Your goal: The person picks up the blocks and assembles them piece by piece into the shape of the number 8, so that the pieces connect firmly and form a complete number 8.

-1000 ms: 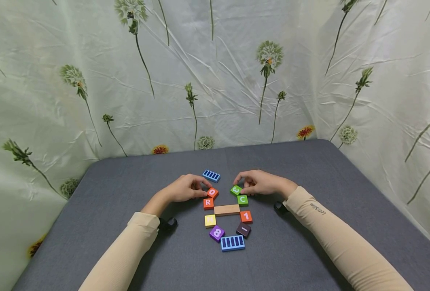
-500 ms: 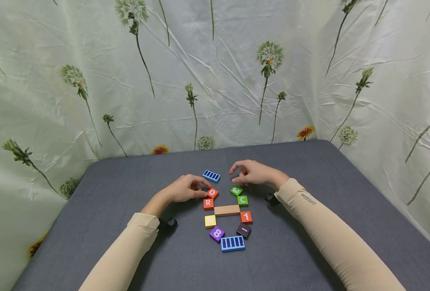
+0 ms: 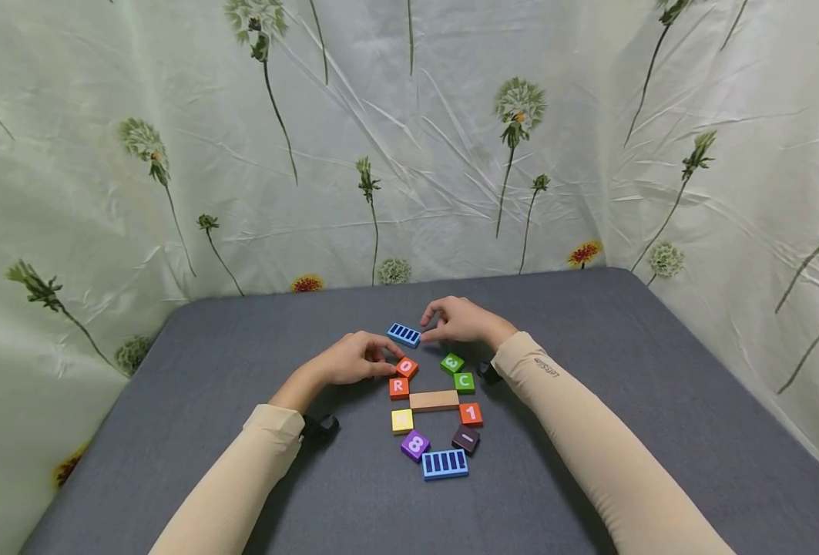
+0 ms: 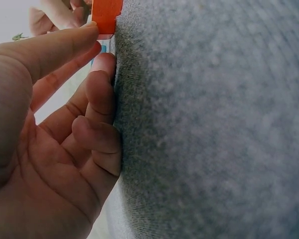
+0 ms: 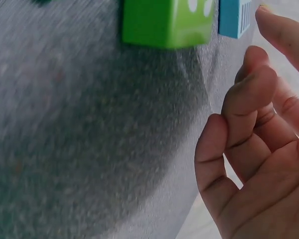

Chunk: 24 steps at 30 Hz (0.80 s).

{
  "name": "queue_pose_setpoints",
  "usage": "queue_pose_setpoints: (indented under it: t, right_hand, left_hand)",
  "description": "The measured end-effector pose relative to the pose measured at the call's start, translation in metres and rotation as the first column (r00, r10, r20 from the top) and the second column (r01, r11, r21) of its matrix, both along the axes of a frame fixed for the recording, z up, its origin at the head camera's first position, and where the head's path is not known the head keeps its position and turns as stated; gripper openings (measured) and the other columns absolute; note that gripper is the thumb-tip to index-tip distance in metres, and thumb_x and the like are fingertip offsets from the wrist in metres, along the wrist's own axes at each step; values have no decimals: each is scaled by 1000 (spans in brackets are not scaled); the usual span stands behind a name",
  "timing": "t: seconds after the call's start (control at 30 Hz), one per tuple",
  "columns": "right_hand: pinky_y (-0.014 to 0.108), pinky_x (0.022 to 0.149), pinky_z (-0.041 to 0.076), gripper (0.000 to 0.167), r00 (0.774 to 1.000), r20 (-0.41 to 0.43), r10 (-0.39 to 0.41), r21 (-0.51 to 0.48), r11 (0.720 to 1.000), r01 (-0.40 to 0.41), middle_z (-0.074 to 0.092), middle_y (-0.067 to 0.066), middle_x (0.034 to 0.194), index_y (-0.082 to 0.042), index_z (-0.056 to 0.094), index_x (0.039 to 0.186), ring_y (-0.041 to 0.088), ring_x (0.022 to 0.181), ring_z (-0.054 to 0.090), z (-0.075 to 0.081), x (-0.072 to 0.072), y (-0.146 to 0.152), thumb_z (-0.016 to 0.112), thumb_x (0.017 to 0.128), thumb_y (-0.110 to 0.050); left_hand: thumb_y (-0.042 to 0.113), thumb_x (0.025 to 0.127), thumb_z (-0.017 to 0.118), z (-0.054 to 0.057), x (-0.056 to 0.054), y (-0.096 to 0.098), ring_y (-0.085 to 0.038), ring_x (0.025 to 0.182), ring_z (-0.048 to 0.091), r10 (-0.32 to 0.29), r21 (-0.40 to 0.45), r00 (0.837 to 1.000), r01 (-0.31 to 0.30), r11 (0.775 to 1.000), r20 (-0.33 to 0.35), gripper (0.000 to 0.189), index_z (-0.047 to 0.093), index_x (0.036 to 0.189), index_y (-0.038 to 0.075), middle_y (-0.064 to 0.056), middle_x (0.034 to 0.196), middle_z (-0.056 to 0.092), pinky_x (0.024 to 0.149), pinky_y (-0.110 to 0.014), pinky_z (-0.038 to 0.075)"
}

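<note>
My left hand (image 3: 354,359) rests on the table beside an orange block marked 0 (image 3: 406,366), holding it between thumb and index finger. In the left wrist view the thumb tip meets this orange block (image 4: 106,19), and the other fingers curl loosely. My right hand (image 3: 461,320) is at the right end of a blue block with dark bars (image 3: 404,334). Its thumb tip is close to that end, and its index finger stays apart. Whether the thumb touches cannot be told. In the right wrist view, a green block (image 5: 164,22) lies nearer than the blue block (image 5: 234,17).
Below stand an orange R block (image 3: 398,388), a green C block (image 3: 464,382), a wooden bar (image 3: 434,401), a yellow block (image 3: 402,421), an orange 1 block (image 3: 471,414), a purple 8 block (image 3: 415,445), a dark block (image 3: 465,438) and a second blue barred block (image 3: 444,465).
My right hand has let go of the green 3 block and moved up and left to the far blue block. The left hand has stayed at the orange block.
</note>
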State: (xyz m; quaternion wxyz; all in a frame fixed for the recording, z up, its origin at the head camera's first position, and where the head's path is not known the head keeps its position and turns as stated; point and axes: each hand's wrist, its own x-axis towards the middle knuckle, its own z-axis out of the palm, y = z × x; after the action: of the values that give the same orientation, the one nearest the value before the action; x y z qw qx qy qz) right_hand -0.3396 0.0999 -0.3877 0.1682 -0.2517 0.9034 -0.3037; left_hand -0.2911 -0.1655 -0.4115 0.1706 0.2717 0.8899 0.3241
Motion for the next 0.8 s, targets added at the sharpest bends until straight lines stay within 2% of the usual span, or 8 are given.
queue_pose_setpoints:
  t: [0.8]
  right_hand:
    - [23,59,41,32,999,-29,-23,61,998,25,65,-2,71,-8,73,114,7,59,53,-6,-2,-23,84,95,-31]
  left_hand:
    - [22,104,73,-1,-1,0,-10,68,55,7,4,1000,-7,1000,6,28,75,130,14,0,84,71,63,-29,44]
